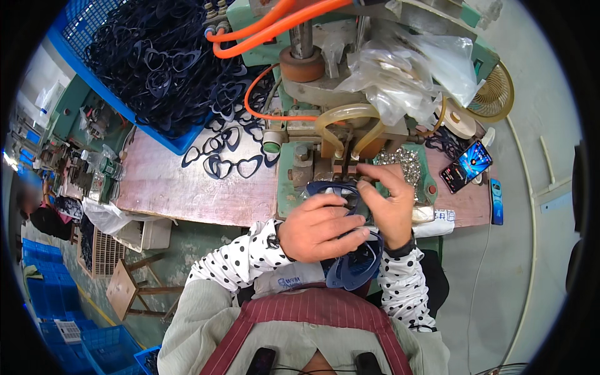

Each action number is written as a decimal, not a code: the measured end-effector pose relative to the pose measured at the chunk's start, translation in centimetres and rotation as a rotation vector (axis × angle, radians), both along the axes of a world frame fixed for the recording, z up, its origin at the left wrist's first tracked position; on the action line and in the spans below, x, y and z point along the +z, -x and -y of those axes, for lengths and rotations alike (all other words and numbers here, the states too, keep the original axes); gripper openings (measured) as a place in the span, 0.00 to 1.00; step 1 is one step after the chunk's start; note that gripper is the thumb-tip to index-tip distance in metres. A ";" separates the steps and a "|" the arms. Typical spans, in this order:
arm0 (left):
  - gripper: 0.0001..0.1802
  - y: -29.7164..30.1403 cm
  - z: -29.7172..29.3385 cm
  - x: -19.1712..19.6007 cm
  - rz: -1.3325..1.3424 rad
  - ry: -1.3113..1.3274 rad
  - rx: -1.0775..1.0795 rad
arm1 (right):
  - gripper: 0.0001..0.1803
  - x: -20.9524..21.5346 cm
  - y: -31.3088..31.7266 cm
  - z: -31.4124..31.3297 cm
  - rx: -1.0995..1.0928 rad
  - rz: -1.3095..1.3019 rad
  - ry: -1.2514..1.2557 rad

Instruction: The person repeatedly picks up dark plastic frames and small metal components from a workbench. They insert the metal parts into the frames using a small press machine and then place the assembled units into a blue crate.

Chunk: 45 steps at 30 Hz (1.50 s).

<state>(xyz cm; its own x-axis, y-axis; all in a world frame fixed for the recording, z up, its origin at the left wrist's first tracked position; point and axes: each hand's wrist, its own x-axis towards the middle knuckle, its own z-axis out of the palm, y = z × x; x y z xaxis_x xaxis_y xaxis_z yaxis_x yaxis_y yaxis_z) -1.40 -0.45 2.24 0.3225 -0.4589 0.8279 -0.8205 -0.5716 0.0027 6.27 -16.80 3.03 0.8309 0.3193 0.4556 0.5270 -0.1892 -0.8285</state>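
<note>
My left hand is closed over a dark blue glasses frame, held up against the working head of a green bench machine. My right hand is beside it, thumb and forefinger pinched close to the machine's jaws. Whatever sits between those fingertips is too small to make out. Below both hands, more dark blue glasses frames hang over my lap; how they are supported is hidden. Just beyond my right hand lies a pile of small shiny metal parts.
Loose glasses frames lie on the worn tabletop, below a blue crate heaped with more. Orange hoses and clear plastic bags hang over the machine. A phone and a fan are at right.
</note>
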 end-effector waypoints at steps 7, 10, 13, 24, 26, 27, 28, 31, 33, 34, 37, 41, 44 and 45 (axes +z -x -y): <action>0.18 0.9 -0.1 -1.3 0.071 -0.024 -0.119 | 0.28 0.7 -0.3 -1.9 0.050 -0.213 -0.109; 0.17 1.1 0.0 -0.9 0.122 0.043 -0.185 | 0.32 0.2 0.0 -2.5 0.050 -0.297 -0.227; 0.16 0.7 -0.1 -0.6 0.062 0.032 -0.234 | 0.33 -0.6 -0.1 -2.1 -0.014 -0.228 -0.207; 0.14 -1.2 0.0 -2.0 -0.073 -0.011 -0.252 | 0.19 -7.0 -6.3 11.1 -0.363 -0.231 0.447; 0.14 -1.2 0.0 -2.0 -0.063 -0.005 -0.254 | 0.17 -6.7 -5.3 11.2 -0.398 -0.126 0.697; 0.14 -1.2 0.0 -1.9 -0.063 0.000 -0.252 | 0.16 -7.9 -5.3 11.2 -0.398 -0.011 0.730; 0.14 -1.1 0.0 -1.9 -0.064 0.005 -0.248 | 0.15 -8.8 -5.5 11.2 -0.395 0.106 0.760; 0.14 -0.9 0.2 -1.6 -0.064 0.014 -0.236 | 0.12 -9.5 -6.3 10.2 -0.439 -0.059 0.643; 0.16 -0.5 0.0 -2.1 -0.065 -0.009 -0.175 | 0.11 -11.0 -7.5 10.5 -0.421 -0.045 0.433; 0.16 -0.3 -0.2 -1.7 -0.052 -0.060 -0.138 | 0.11 -11.8 -8.1 11.0 -0.430 -0.090 0.378; 0.18 0.6 -2.2 -3.2 0.000 -0.072 0.052 | 0.10 -12.2 -8.3 11.5 -0.417 -0.162 0.205; 0.10 -0.9 -10.3 -7.6 -0.111 0.218 1.038 | 0.09 -12.1 -7.8 10.8 -0.494 -0.154 0.210; 0.18 -1.8 -17.0 -12.2 -0.444 0.164 1.645 | 0.09 -11.8 -7.1 9.8 -0.531 -0.204 0.184; 0.24 -2.2 -18.3 -13.1 -0.648 0.157 1.769 | 0.09 -11.6 -7.2 9.6 -0.543 -0.222 0.168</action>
